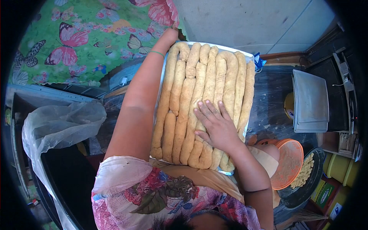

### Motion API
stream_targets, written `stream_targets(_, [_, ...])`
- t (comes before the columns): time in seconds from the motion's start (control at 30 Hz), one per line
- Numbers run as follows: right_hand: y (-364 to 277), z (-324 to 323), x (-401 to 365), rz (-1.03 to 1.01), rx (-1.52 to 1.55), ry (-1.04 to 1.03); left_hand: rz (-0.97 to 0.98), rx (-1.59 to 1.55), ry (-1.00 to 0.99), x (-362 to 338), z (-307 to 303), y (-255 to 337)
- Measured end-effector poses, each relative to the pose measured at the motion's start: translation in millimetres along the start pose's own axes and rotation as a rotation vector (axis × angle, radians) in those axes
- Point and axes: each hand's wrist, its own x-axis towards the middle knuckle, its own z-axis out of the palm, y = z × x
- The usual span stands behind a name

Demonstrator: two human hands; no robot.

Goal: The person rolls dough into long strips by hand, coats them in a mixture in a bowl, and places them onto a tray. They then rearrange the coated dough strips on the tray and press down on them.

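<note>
A tray rests against my lap, packed with long, tan dough ropes lying side by side, some bent over at the ends. My right hand lies on the ropes near the middle with its fingers spread, holding nothing. Beyond the tray's far left corner, my left hand reaches up to the lower edge of a green butterfly-print cloth. Its fingers are mostly hidden, so whether they grip the cloth cannot be made out. A green band circles that wrist.
An orange-rimmed basin with brownish powder stands at my right, beside a dark round tub holding small dough pieces. Stacked metal trays lean farther right. Clear plastic sheeting drapes over something dark on the left.
</note>
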Motion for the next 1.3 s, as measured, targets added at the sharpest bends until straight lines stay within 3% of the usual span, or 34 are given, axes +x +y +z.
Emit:
stream_targets(0.37, [1.3,-0.3,0.1,0.003,0.028,-0.002,0.040,0.062,-0.024,7.3,0.3,-5.2])
stream_targets(0.87, [1.4,-0.6,-0.5,0.005,0.030,0.019,-0.065,-0.119,-0.047,-62.5,-7.7,62.7])
stream_targets(1.07, [1.8,-0.2,-0.9,0.000,0.032,0.031,0.014,0.015,-0.035,-3.5,-0.1,5.0])
stream_targets(1.3, [2.0,0.1,-1.3,0.004,0.031,0.034,0.037,0.000,0.008,3.0,4.0,-3.5])
